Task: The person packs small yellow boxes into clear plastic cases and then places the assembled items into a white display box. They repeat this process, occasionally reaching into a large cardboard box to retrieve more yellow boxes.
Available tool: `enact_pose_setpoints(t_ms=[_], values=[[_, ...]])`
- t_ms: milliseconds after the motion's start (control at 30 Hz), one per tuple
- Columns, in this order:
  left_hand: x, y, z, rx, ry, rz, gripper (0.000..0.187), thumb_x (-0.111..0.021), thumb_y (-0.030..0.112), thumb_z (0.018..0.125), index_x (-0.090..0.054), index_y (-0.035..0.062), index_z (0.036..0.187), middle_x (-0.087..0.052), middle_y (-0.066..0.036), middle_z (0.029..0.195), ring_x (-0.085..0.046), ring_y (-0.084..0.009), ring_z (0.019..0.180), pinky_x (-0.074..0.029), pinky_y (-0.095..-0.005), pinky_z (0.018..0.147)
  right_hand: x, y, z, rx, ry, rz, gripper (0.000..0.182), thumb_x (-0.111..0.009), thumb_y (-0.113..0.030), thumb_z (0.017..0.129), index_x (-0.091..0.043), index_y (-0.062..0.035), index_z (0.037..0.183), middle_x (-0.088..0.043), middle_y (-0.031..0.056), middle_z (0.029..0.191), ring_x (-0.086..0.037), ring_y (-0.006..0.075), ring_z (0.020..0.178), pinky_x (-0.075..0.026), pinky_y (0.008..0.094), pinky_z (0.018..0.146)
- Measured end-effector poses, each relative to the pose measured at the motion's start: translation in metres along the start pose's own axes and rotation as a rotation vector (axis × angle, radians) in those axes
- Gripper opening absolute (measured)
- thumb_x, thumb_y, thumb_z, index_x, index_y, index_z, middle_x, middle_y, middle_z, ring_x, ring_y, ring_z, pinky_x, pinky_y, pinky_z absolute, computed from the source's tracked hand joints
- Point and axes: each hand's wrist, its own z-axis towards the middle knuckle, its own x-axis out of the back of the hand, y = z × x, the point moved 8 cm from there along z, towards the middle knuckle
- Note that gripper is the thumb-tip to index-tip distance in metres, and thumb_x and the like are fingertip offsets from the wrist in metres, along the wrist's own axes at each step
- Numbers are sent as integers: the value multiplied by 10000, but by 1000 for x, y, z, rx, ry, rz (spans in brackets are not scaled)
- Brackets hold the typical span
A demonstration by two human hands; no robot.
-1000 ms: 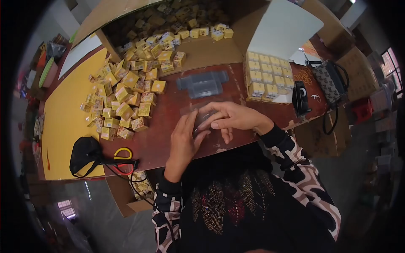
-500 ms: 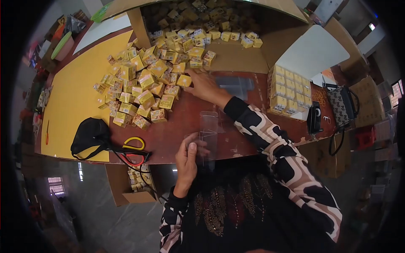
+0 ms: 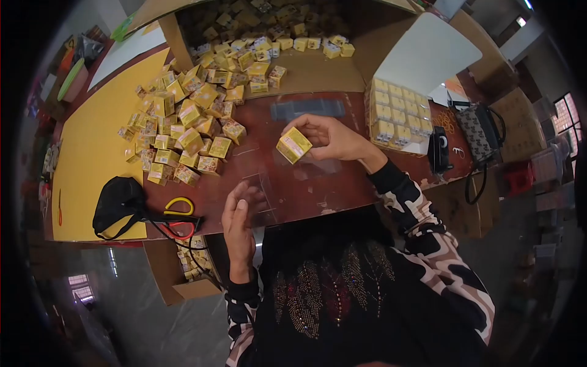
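Observation:
My right hand (image 3: pixel 335 139) pinches a small yellow carton (image 3: pixel 294 145) between thumb and fingers, lifted above the red tabletop. Lower and to the left, my left hand (image 3: pixel 238 225) holds a clear plastic box (image 3: pixel 262 186); its fingers show hazily through the plastic, and the thumb is on the near side. The see-through walls make the box's outline hard to follow. Left of both hands lies a loose heap of the same yellow cartons (image 3: pixel 189 139), at many angles. Flat clear plastic pieces (image 3: pixel 309 109) lie behind my right hand.
A large cardboard box (image 3: pixel 306 76) opens toward me with many more cartons inside. Neat rows of cartons (image 3: pixel 400 113) stand at the right, beside a handbag (image 3: pixel 480 134). Scissors (image 3: pixel 179 208) and a black cloth item (image 3: pixel 122 205) lie front left. Below is another carton-filled box (image 3: pixel 174 272).
My right hand has drawn back from the heap toward me and to the right, now holding a yellow carton. The view has shifted; my left hand still has the clear plastic box.

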Motion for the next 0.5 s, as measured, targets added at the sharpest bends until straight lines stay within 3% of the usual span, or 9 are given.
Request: enact_pose_setpoints(t_ms=[67, 200, 400, 500], values=[[-8, 0, 0, 3, -49, 40, 467, -573, 205, 973, -485, -32, 1366, -599, -138, 1233, -602, -230, 1137, -472, -355, 995, -5, -10, -21, 100, -27, -29, 572, -657, 21, 814, -466, -36, 1350, -549, 90, 1326, -530, 165, 1260, -444, 318, 1057], [-24, -6, -5, 45, -130, 144, 536, -695, 91, 896, -482, -27, 1373, -596, -146, 1279, -605, -235, 1175, -482, -326, 992, -5, -3, -56, 55, 38, 63, 621, -670, 20, 801, -431, -49, 1370, -556, 92, 1307, -543, 159, 1234, -449, 307, 1042], [-40, -14, -3, 66, -139, 216, 544, -723, 92, 882, -498, -18, 1366, -610, -140, 1258, -625, -223, 1141, -503, -293, 944, -2, 6, -95, 60, 127, 167, 582, -679, 30, 807, -459, -80, 1335, -550, 61, 1276, -552, 139, 1176, -459, 314, 1013], [-43, -20, -2, 68, -162, 243, 550, -723, 83, 879, -494, -16, 1369, -609, -141, 1260, -621, -223, 1145, -503, -295, 940, 10, 28, -115, 32, 250, 22, 605, -669, 37, 806, -450, -78, 1359, -556, 65, 1256, -554, 129, 1169, -469, 314, 988]])
